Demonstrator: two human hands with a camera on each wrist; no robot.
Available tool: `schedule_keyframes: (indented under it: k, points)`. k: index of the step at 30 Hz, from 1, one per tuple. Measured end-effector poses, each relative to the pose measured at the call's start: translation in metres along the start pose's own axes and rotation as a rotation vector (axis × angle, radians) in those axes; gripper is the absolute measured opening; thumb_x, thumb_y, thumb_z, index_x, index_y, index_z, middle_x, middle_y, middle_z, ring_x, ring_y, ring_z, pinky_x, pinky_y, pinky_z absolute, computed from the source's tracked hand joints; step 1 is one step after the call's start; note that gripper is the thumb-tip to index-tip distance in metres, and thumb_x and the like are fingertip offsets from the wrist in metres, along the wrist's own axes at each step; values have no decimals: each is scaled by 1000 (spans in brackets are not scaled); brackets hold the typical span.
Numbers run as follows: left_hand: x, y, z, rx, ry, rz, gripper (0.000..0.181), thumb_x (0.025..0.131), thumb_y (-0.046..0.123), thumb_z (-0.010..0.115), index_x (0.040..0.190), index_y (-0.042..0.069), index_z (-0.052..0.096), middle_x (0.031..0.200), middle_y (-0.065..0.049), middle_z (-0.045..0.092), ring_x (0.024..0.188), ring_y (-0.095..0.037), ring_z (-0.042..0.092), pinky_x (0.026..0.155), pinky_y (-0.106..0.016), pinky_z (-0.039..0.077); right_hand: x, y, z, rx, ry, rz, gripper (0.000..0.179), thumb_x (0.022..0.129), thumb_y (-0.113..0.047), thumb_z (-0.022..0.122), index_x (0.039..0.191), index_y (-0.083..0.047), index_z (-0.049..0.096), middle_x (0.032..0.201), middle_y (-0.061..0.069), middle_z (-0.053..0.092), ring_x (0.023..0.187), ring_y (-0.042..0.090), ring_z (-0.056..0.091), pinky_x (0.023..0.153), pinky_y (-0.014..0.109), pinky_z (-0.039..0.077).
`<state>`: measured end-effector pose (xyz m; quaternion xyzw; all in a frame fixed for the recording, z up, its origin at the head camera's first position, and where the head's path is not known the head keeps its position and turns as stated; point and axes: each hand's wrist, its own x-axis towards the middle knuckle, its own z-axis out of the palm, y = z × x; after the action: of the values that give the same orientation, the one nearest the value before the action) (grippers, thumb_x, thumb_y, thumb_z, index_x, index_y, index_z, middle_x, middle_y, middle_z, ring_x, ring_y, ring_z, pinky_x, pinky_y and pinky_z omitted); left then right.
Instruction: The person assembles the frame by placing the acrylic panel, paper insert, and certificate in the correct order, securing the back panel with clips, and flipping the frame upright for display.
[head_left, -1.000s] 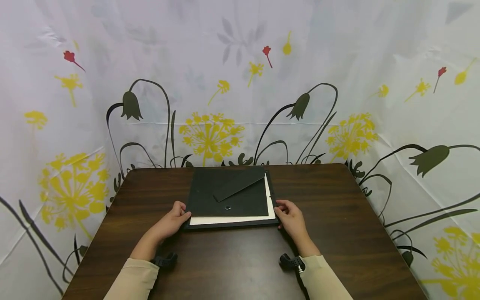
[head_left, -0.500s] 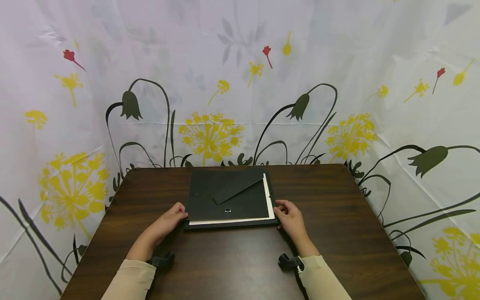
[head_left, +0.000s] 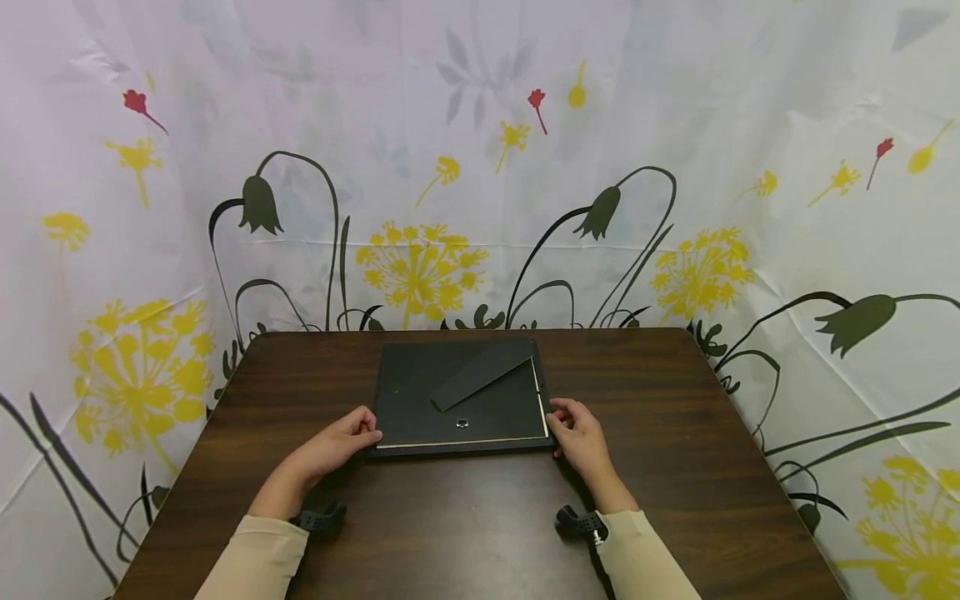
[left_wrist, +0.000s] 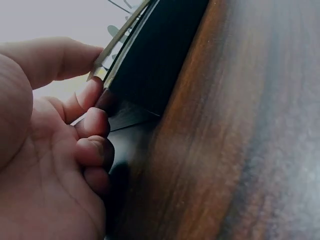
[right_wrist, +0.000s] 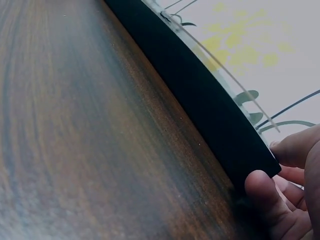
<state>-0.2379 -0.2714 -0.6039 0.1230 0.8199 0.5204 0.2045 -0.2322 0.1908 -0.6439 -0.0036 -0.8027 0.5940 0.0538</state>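
A black picture frame (head_left: 465,451) lies face down on the table. Its black backing board (head_left: 408,392), with an easel leg (head_left: 480,382) and a small metal clip (head_left: 462,423), sits over the frame's back. A thin pale strip shows along the near and right sides. My left hand (head_left: 330,450) pinches the board's near-left corner between thumb and forefinger; the left wrist view shows that board edge (left_wrist: 124,32) raised slightly above the frame. At the near-right corner, my right hand (head_left: 585,442) grips the frame (right_wrist: 200,95), thumb on top. A gap under the board shows there too.
The brown wooden table (head_left: 645,375) extends around the frame on all sides. Behind it hangs a white curtain (head_left: 480,125) printed with flowers. Each wrist wears a black band, seen on the left (head_left: 321,520) and right (head_left: 581,523).
The backing board has come down and toward me over the frame, so the wide pale strip has narrowed to a thin line. My right hand has hardly moved.
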Motion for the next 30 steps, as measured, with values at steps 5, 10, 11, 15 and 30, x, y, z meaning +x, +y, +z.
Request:
schedule_keyframes:
  k: [5, 10, 11, 15, 30]
  points:
    - [-1, -3, 0, 8, -10, 25, 28, 111, 23, 65, 112, 1, 49, 86, -2, 43, 77, -14, 45, 70, -28, 38, 0, 0, -1, 6, -2, 7, 31, 102, -7, 75, 132, 0, 71, 106, 17, 66, 73, 14, 60, 47, 34, 57]
    - [-4, -1, 0, -9, -11, 51, 26, 111, 20, 65, 113, 0, 49, 87, -2, 43, 78, -13, 45, 69, -28, 38, 2, 1, 0, 15, -4, -5, 32, 102, -7, 75, 133, 0, 71, 106, 18, 66, 72, 13, 59, 47, 33, 57]
    - [-4, -1, 0, -8, -13, 57, 26, 111, 19, 65, 114, -1, 48, 87, -2, 43, 78, -13, 45, 69, -28, 38, 2, 1, 0, 15, -5, -6, 32, 102, -7, 75, 133, 0, 71, 106, 18, 65, 72, 13, 59, 47, 33, 57]
    - [-4, 0, 0, 11, -2, 50, 27, 111, 18, 66, 115, -1, 48, 87, -3, 44, 78, -13, 46, 69, -27, 38, 2, -1, 0, 12, -6, 2, 31, 102, -7, 75, 132, 0, 71, 106, 18, 65, 71, 13, 59, 47, 33, 57]
    - [2, -3, 3, 24, 56, 33, 48, 109, 11, 66, 145, -4, 37, 97, -4, 40, 82, -12, 43, 74, -26, 36, 3, -1, 0, -2, -3, 8, 31, 102, -8, 76, 131, -1, 72, 106, 17, 65, 70, 14, 59, 47, 32, 57]
